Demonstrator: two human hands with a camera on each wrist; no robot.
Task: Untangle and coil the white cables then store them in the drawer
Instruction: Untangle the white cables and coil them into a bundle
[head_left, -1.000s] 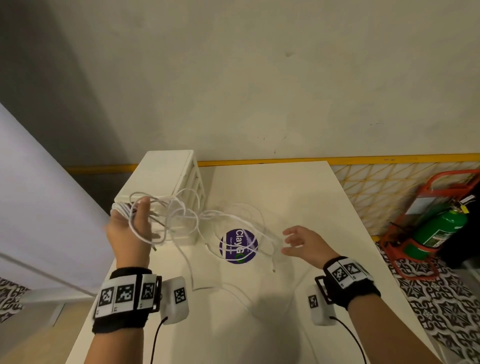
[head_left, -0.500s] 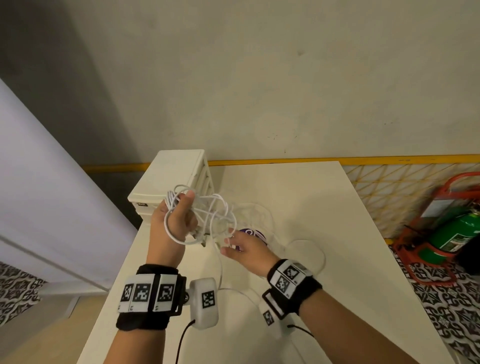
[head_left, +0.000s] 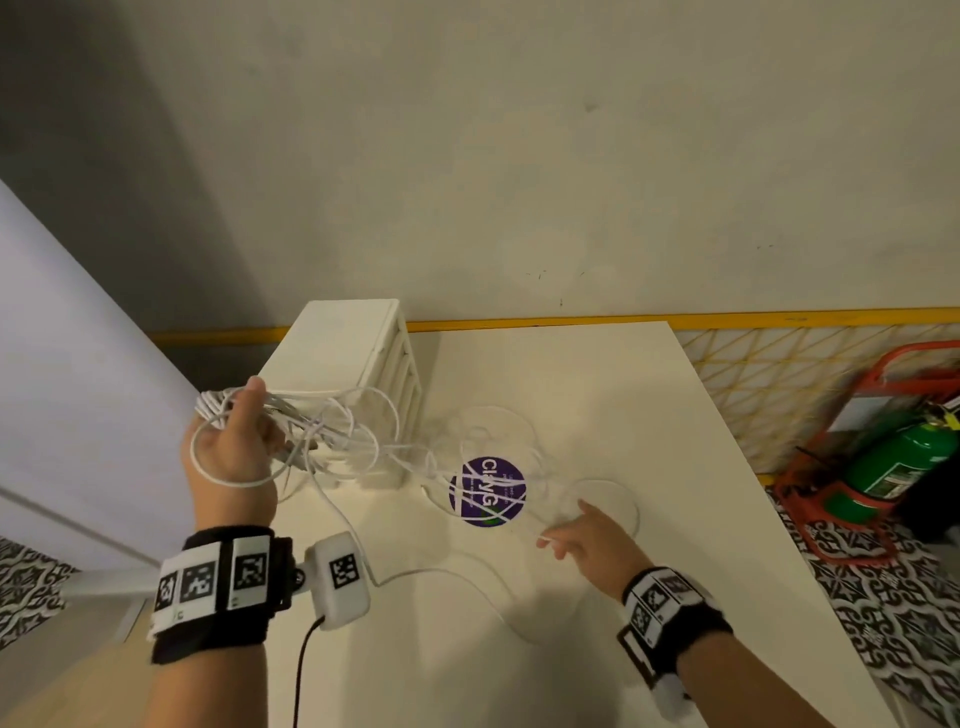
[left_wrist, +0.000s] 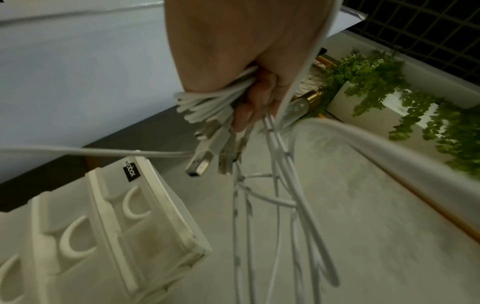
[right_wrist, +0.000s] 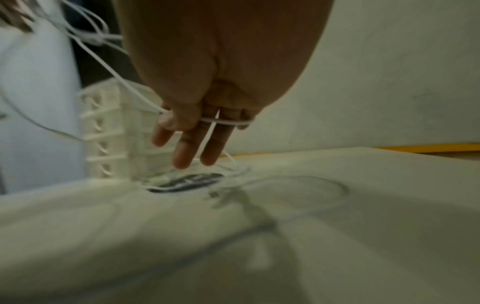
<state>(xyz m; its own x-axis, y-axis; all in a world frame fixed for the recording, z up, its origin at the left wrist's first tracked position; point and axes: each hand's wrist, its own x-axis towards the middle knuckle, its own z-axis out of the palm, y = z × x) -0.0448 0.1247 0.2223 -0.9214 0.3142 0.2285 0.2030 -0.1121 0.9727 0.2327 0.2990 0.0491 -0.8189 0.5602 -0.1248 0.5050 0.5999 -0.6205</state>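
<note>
My left hand (head_left: 228, 452) is raised in front of the white drawer unit (head_left: 353, 353) and grips a bundle of white cables (head_left: 332, 436). In the left wrist view its fingers (left_wrist: 244, 115) curl round the looped cables (left_wrist: 205, 102), and USB plugs (left_wrist: 200, 164) hang below. Tangled strands trail right across the table (head_left: 597, 374) to my right hand (head_left: 587, 535), low over the tabletop. In the right wrist view its thumb (right_wrist: 171, 121) pinches one thin strand (right_wrist: 226, 121) against nearly straight fingers. More loops lie on the table near a purple sticker (head_left: 487, 491).
The drawer unit (left_wrist: 103, 226) stands at the table's back left with its drawers closed. A wall runs behind the table. A green fire extinguisher (head_left: 898, 462) in a red stand sits on the floor to the right. One cable (head_left: 441, 577) snakes across the near tabletop.
My right hand has left the bundle and swung right and toward me, drawing a strand out. My left hand has shifted left with the bundle.
</note>
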